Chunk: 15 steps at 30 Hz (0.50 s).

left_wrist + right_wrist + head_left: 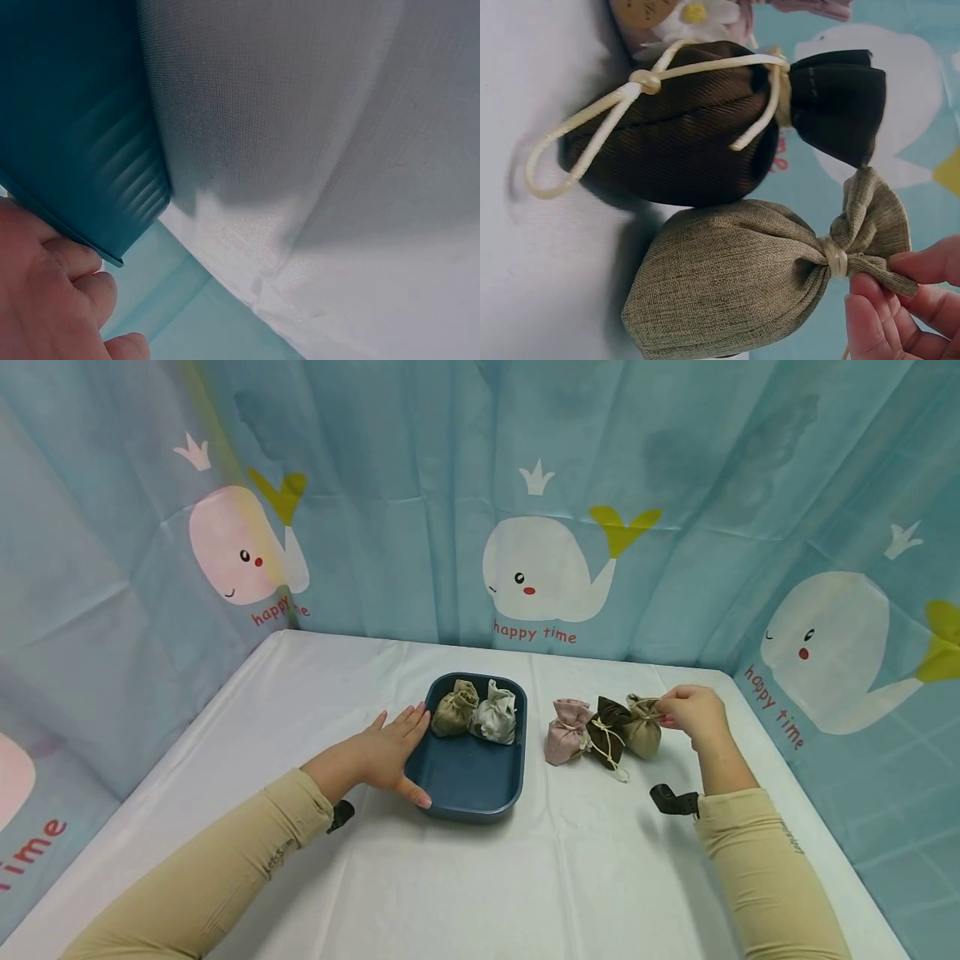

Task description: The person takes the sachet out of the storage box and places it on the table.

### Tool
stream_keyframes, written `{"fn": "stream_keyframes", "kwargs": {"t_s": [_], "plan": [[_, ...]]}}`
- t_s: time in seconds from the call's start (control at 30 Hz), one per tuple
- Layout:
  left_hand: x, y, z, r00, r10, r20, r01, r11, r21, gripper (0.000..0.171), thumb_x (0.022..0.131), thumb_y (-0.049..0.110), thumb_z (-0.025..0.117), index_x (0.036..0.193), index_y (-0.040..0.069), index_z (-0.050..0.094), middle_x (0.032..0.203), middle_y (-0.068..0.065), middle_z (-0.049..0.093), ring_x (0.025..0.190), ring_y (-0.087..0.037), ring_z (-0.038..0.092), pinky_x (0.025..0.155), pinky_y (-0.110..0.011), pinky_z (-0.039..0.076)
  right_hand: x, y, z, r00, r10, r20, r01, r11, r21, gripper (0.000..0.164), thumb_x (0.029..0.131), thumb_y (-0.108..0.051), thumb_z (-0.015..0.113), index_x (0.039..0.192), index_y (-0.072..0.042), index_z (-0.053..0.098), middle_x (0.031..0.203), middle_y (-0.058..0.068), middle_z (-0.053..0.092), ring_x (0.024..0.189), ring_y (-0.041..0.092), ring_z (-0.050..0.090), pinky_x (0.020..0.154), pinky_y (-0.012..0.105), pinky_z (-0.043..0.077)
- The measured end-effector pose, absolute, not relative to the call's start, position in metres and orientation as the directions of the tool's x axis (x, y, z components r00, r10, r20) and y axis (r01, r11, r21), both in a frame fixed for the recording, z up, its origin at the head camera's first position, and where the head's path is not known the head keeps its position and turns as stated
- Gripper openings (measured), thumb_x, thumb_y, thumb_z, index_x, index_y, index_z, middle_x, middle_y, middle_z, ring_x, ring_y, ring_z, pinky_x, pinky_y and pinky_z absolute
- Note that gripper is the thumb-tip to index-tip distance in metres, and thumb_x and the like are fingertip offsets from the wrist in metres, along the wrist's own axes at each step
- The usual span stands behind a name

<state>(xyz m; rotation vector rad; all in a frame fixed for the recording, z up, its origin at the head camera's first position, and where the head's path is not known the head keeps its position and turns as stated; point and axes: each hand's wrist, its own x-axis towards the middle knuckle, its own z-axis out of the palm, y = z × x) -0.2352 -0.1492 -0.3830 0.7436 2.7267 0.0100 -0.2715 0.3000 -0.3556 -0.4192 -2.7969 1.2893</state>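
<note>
My left hand (386,750) lies with straight, spread fingers against the left side of a dark blue tray (468,789); in the left wrist view its fingers (71,289) touch the rim. Two tied cloth pouches sit at the tray's far end, a tan pouch (454,710) and a pale flowered pouch (496,714). Right of the tray, my right hand (693,714) pinches the gathered neck of an olive-tan drawstring pouch (727,277) between thumb and fingers. Beside that pouch stands a dark brown pouch (697,127) with a cream cord, then a pink pouch (567,732).
A white cloth (450,893) covers the table. Blue curtains (390,527) printed with whales stand along the back and both sides. A black strap mount (672,800) sticks out from the right wrist, and another (341,816) from the left.
</note>
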Motion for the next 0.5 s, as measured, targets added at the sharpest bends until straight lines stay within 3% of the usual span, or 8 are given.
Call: {"fn": "stream_keyframes", "kwargs": {"t_s": [0.23,0.5], "plan": [[-0.236,-0.149,-0.384,-0.82,0.484,-0.307,0.484,0.871,0.083,0.137,0.051,0.087,0.053,0.147,0.003,0.001,0.153,-0.013,-0.006,0.14,-0.028,-0.005,0.107,-0.056,0.002,-0.277,0.299,-0.37,-0.966,0.247,-0.077,0.215,0.6,-0.77,0.024,0.087,-0.014,0.052,0.097,0.005,0.062,0.088,0.011,0.063,0.065,0.008,0.063,0.064,0.029,0.053],[-0.235,-0.15,-0.384,-0.819,0.496,-0.288,0.49,0.866,0.096,0.136,0.053,0.084,0.055,0.146,0.001,0.003,0.153,-0.015,-0.004,0.14,-0.03,-0.003,0.107,-0.056,0.002,-0.274,0.295,-0.373,-0.977,0.198,-0.077,0.185,0.615,-0.767,0.024,0.087,-0.012,0.052,0.096,0.008,0.061,0.091,0.016,0.062,0.068,0.013,0.064,0.069,0.032,0.054]]}}
